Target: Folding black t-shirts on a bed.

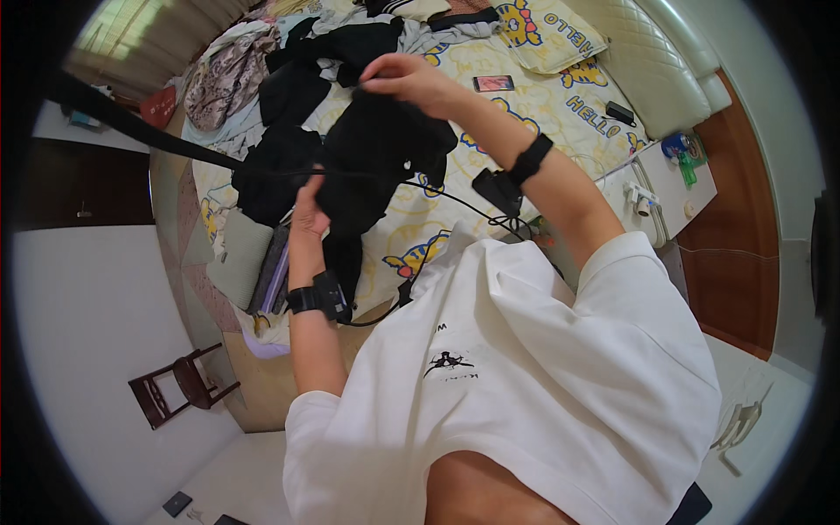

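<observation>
A black garment (374, 151) hangs bunched between my two hands above the bed; which kind of garment it is cannot be told. My left hand (311, 209) holds its left side, thumb upright, the other fingers mostly hidden by the cloth. My right hand (413, 82) pinches the garment's upper edge between thumb and fingers. A dark strap crosses the view in front of the cloth. More black clothing (279, 170) lies just left of the held piece, and another black heap (348, 49) lies beyond it.
The bed bears a yellow tiger-print sheet (420, 256). Folded clothes (246, 262) lie at its left edge, a patterned bundle (230, 79) farther back. A phone (493, 83) and a black case (619, 113) rest to the right. A black cable (453, 195) runs near my body. A nightstand (699, 177) holds a can (674, 144).
</observation>
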### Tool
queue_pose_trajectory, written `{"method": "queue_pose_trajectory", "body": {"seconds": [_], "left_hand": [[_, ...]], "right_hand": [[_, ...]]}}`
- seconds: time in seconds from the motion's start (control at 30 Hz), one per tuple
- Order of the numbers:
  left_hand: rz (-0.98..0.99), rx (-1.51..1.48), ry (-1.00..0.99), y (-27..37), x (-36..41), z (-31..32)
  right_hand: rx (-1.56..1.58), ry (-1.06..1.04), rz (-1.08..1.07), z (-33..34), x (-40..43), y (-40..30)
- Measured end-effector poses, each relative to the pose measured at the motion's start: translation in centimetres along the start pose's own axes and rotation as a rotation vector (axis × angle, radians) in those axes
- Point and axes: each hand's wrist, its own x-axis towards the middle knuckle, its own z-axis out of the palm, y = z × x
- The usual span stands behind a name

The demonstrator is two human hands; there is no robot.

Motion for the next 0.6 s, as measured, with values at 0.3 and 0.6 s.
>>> {"method": "queue_pose_trajectory", "body": {"seconds": [0.3, 0.6], "left_hand": [[0.130, 0.121, 0.020, -2.8, 2.0, 6.6], [0.097, -0.375, -0.151, 2.1, 4.3, 6.0]], "right_hand": [[-0.199, -0.214, -0.216, 5.9, -0.4, 0.9], [-0.115, 0.186, 0.612, 0.1, -4.1, 7.0]]}}
